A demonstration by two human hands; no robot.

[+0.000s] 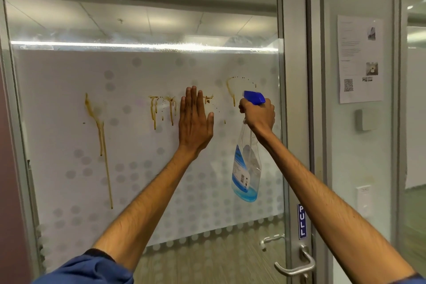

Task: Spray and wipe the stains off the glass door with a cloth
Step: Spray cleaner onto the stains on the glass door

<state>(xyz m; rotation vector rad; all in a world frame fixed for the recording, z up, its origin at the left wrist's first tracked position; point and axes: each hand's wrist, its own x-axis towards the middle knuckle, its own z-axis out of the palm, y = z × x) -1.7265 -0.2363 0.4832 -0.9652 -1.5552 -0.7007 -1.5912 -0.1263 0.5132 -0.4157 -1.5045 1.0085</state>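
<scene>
- Head view: a glass door (69, 80) fills the frame. Its middle band is frosted and printed with grey dots, with clear glass above and below.
- Stains (101, 136): brown and dried, in three groups across the frosted band.
  - Left: one long streak running far down the pane.
  - Middle: a row of short drips (161, 108).
  - Right: a curved smear with a dotted arc (230, 92).
- Left hand (196, 120): raised flat with the palm toward the glass, fingers straight and held together, thumb spread to the right. It holds nothing. It lies over the right end of the middle drips and appears to be laid against the pane.
- Right hand (258, 115): fingers curled round the neck of a spray bottle (247, 168), gripping just under the blue trigger head (253, 97).
- The bottle hangs below the fist, close in front of the glass, tilted slightly. It is clear plastic with a blue-and-white label and a little blue liquid (247, 193) at the bottom.
- The trigger head sits just right of the curved smear. I cannot tell whether a finger is on the trigger.
- Both forearms are bare. A blue sleeve (87, 270) shows at the lower left.
- Door frame to the right: a blue PULL sign (302, 221) above a metal lever handle (297, 265).
- Panel beyond the frame: a printed paper notice (359, 60) with a small grey box (365, 120) below it.
</scene>
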